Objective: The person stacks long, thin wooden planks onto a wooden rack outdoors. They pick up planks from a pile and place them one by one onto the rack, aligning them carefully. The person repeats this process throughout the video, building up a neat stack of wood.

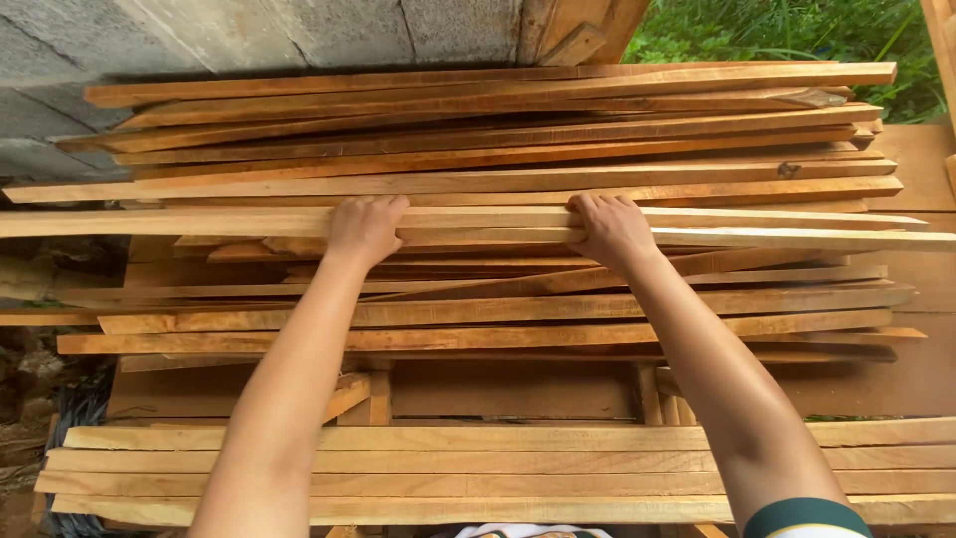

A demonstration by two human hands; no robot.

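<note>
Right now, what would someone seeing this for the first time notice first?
A big stack of planks fills the middle, running left to right, reddish-brown and pale. Both hands grip one pale plank on the pile: the left hand and the right hand sit side by side. Nearer the camera lies a tidy row of light boards, with a grey block wall behind and greenery top right.

Bare forearms, bare hands — a dark green sleeve with pale trim on the right arm

A brown wooden surface is seen under the wood, and on it are laid a tall pile of long thin strips and, nearer, a row of pale planks.
</note>
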